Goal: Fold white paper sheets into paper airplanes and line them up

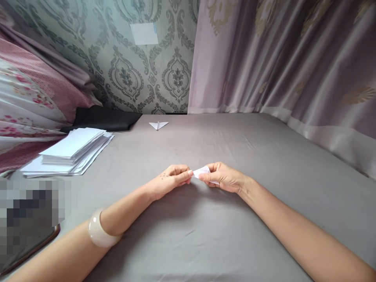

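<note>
Between my two hands, above the grey cloth surface, is a small folded piece of white paper. My left hand pinches its narrow left tip between thumb and fingers. Around the wider right end, my right hand is closed, thumb on the near side and fingers behind. Part of the paper is hidden by the right fingers. Farther back on the cloth lies a small folded white paper shape with pointed wings, apart from both hands.
A stack of white paper sheets lies at the left, with a black folded item behind it. A dark-edged object, partly blurred out, is at the near left. Curtains hang along the right, and a patterned wall stands behind.
</note>
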The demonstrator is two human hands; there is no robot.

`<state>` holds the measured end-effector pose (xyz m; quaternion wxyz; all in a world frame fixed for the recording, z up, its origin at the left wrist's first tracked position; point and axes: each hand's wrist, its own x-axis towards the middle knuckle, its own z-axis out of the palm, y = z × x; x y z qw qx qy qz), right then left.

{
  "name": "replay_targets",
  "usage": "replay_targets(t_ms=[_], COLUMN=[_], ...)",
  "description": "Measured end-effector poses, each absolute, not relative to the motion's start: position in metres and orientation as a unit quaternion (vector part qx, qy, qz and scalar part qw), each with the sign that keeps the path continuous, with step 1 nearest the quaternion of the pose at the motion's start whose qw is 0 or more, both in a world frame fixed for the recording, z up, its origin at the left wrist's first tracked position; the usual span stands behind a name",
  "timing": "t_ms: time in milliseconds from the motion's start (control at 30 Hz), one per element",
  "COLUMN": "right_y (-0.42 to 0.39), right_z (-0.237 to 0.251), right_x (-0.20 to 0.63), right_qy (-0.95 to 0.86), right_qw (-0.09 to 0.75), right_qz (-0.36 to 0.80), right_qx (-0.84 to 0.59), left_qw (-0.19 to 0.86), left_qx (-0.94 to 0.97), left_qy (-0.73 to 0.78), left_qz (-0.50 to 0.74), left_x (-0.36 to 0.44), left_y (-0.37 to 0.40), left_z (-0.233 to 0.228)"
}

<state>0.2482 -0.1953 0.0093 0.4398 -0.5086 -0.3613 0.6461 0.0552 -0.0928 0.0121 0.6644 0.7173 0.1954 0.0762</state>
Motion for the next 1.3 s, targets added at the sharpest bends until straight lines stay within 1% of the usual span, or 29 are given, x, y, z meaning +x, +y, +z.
replay_targets(t_ms=[67, 133, 200, 267, 367, 433, 533, 600, 667, 767, 900, 1000, 1067, 1133, 1167, 1233, 1300], right_y=[-0.196, -0.196, -0.196, -0.195, -0.191, -0.187, -0.183, -0.181, -0.180, -0.177, -0.172, -0.168, -0.166, -0.167, -0.167, -0.170, -0.174], right_z=[0.011, 0.012, 0.011, 0.009, 0.006, 0.006, 0.007, 0.008, 0.009, 0.009, 0.005, -0.001, -0.005, -0.009, -0.011, -0.014, -0.015], right_x=[0.249, 0.248, 0.246, 0.243, 0.237, 0.233, 0.231, 0.232, 0.233, 0.233, 0.236, 0.240, 0.242, 0.242, 0.241, 0.239, 0.235], right_qy=[-0.332, -0.326, -0.339, -0.356, -0.375, -0.391, -0.413, -0.436, -0.467, -0.500, -0.478, -0.451, -0.453, -0.475, -0.490, -0.519, -0.551], right_qw=[0.458, 0.481, 0.505, 0.523, 0.524, 0.511, 0.469, 0.429, 0.395, 0.372, 0.405, 0.452, 0.460, 0.431, 0.404, 0.350, 0.316], right_qz=[0.643, 0.638, 0.608, 0.558, 0.486, 0.442, 0.396, 0.375, 0.346, 0.307, 0.302, 0.329, 0.315, 0.241, 0.192, 0.107, 0.067], right_qx=[-0.516, -0.507, -0.510, -0.537, -0.589, -0.625, -0.673, -0.696, -0.711, -0.719, -0.718, -0.696, -0.695, -0.729, -0.748, -0.772, -0.770], left_qw=[0.678, 0.697, 0.698, 0.676, 0.608, 0.538, 0.430, 0.405, 0.430, 0.515, 0.607, 0.628, 0.625, 0.584, 0.538, 0.396, 0.246], left_qx=[0.687, 0.653, 0.648, 0.673, 0.737, 0.786, 0.835, 0.838, 0.827, 0.789, 0.711, 0.674, 0.671, 0.704, 0.734, 0.799, 0.846], left_qy=[0.242, 0.280, 0.295, 0.294, 0.292, 0.299, 0.321, 0.319, 0.298, 0.258, 0.255, 0.287, 0.305, 0.325, 0.340, 0.366, 0.361], left_qz=[0.102, 0.098, 0.078, 0.062, 0.049, 0.055, 0.122, 0.177, 0.205, 0.214, 0.245, 0.264, 0.257, 0.239, 0.238, 0.266, 0.305], left_x=[0.058, 0.061, 0.062, 0.062, 0.061, 0.061, 0.062, 0.064, 0.065, 0.068, 0.070, 0.071, 0.070, 0.070, 0.069, 0.068, 0.067], left_y=[-0.092, -0.090, -0.089, -0.090, -0.094, -0.096, -0.099, -0.098, -0.097, -0.094, -0.089, -0.085, -0.082, -0.079, -0.077, -0.073, -0.069], left_z=[0.009, 0.007, 0.006, 0.008, 0.011, 0.012, 0.010, 0.006, 0.001, -0.006, -0.008, -0.007, -0.008, -0.011, -0.013, -0.018, -0.022])
